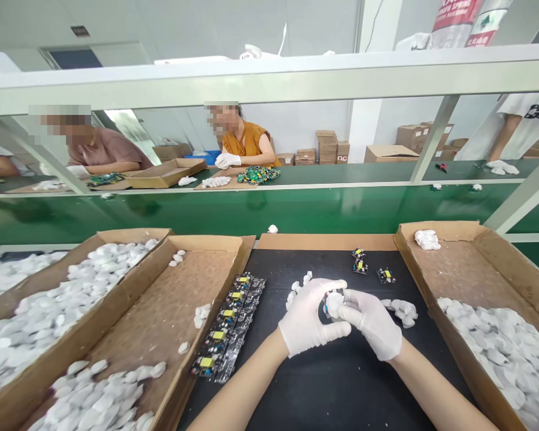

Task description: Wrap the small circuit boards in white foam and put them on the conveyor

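Both my hands wear white gloves and meet over the black mat [341, 383]. My left hand [308, 320] and my right hand [374, 323] are closed together round a small white plastic housing [333, 303] with a dark part just visible inside it. A row of small circuit boards [228, 328] with yellow components lies to the left of my hands, against a cardboard tray's edge. Three more boards [371, 269] lie farther back on the mat. Loose white pieces [402, 310] sit just right of my hands.
Cardboard trays of white plastic pieces flank the mat: two at the left [130, 335], one at the right [471, 269]. A green conveyor belt [251, 209] runs behind. Across it two people sit at trays; a third stands far right. Cartons are stacked at the back.
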Available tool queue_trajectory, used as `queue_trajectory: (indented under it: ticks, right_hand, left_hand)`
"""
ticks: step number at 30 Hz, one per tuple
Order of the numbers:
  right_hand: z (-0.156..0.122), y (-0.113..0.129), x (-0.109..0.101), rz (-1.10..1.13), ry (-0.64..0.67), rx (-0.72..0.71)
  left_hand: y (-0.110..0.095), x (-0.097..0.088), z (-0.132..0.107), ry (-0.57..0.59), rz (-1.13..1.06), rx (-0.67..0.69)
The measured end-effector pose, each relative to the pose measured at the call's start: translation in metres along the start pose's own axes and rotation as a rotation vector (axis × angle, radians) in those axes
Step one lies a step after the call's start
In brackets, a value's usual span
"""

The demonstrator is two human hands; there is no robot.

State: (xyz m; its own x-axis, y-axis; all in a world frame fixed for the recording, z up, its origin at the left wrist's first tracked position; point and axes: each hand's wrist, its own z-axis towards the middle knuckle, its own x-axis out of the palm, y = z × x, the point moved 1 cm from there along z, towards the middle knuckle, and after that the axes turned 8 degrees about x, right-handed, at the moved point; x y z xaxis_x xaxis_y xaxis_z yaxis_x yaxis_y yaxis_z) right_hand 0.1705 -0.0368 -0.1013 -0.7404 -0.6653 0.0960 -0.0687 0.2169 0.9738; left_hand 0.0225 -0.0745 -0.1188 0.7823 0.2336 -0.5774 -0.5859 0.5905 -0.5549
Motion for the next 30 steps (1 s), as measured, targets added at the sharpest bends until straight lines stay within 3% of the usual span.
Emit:
queue_trajectory:
  ticks: [4,8,11,15,20,27,30]
  right_hand:
    - [-0.001,0.000,0.000,0.021,0.065,-0.022]
    - [-0.003,-0.002,-0.001,0.181,0.188,-0.083]
    - [-0.003,-0.001,-0.001,0.121,0.152,-0.100]
    - [-0.002,0.003,0.003,-0.029,0.030,-0.002]
    - [-0.001,0.003,0.004,-0.095,-0.040,0.035]
    - [-0.006,0.009,-0.001,-0.161,0.107,-0.123]
    - [-0.005,0.007,-0.003,-0.202,0.088,-0.133]
  left_hand:
    - [0.003,-0.003,0.000,-0.058,-0.002,0.087]
    - [0.001,-0.006,0.002,-0.114,0.046,0.171]
    - [-0.002,-0.006,0.002,-0.106,0.009,0.153]
    - [0.000,-0.002,0.000,-0.107,0.029,0.130]
    - [0.006,0.000,0.001,-0.009,0.024,0.111]
    - [-0.001,-0.006,0.003,-0.106,0.075,0.201]
    - [-0.003,-0.006,0.002,-0.115,0.117,0.218]
